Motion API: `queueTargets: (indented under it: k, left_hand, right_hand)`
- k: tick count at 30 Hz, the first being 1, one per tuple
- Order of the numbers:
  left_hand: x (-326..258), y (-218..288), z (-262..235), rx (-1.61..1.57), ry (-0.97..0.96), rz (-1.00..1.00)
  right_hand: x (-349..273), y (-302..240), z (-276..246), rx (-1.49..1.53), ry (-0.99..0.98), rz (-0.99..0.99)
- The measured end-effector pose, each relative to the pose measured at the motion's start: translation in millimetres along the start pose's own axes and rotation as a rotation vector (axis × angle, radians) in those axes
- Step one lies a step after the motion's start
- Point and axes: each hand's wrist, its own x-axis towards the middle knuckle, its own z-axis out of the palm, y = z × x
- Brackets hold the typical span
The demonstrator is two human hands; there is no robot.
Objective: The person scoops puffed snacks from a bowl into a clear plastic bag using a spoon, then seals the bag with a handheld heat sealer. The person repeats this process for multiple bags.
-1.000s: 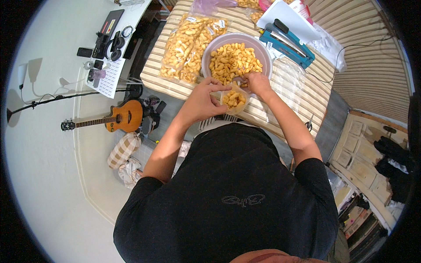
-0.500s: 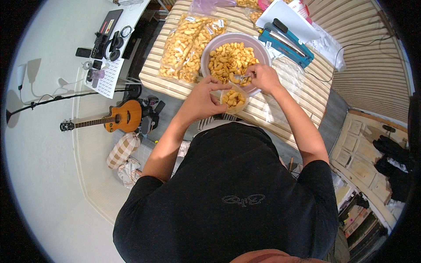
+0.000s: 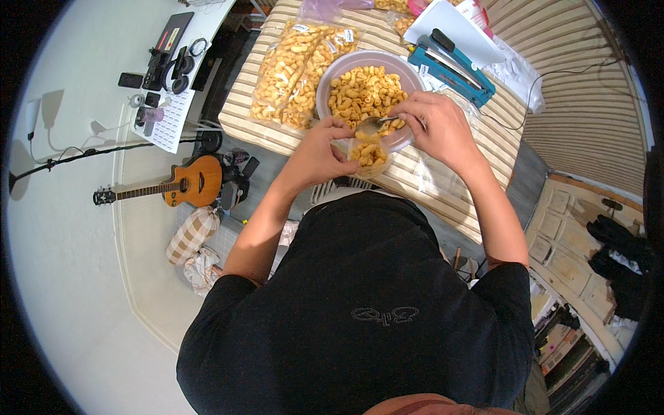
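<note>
My left hand [image 3: 321, 153] pinches the rim of a small clear plastic bag [image 3: 374, 170], which holds some yellow curved macaroni snacks. In my right hand [image 3: 436, 128] is a metal spoon [image 3: 369, 126], its bowl tipped over the bag's mouth with snacks at its edge. Just behind, a wide pale basin [image 3: 327, 71] stands on the table with a heap of macaroni snacks [image 3: 366, 91] in it. Large filled clear bags [image 3: 285, 72] of the same snacks lie left of the basin.
A teal bag sealer [image 3: 456, 72] stands right of the basin, with white paper [image 3: 453, 33] behind it. Flat clear bags [image 3: 439, 166] lie on the striped table cover [image 3: 498, 149]. An acoustic guitar [image 3: 195, 182] and a white desk [image 3: 181, 121] are at the left.
My right hand has brought the spoon from the basin toward me, tilting it over the small bag. My left hand still holds the bag in nearly the same place.
</note>
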Motion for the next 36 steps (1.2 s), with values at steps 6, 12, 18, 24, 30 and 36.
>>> queueTargets:
  k: [6, 12, 18, 24, 30, 36]
  left_hand:
    - [-1, 13, -3, -0.043, -0.066, -0.021]
    - [-3, 15, -3, -0.022, -0.066, -0.047]
    - [-3, 12, 0, -0.022, -0.049, -0.02]
    - [-8, 16, 0, -0.007, -0.028, -0.014]
    - [-7, 17, 0, -0.021, -0.023, 0.004]
    - [-6, 13, 0, -0.027, -0.027, -0.006]
  right_hand:
    - [4, 30, 28, -0.107, 0.061, 0.088]
    - [3, 95, 110, -0.403, -0.087, 0.137]
    - [-5, 127, 172, -0.539, -0.223, 0.068]
    - [-9, 113, 184, -0.456, -0.223, 0.065]
    - [-15, 132, 201, -0.276, -0.252, 0.14]
    - [-11, 124, 190, -0.129, -0.327, 0.225]
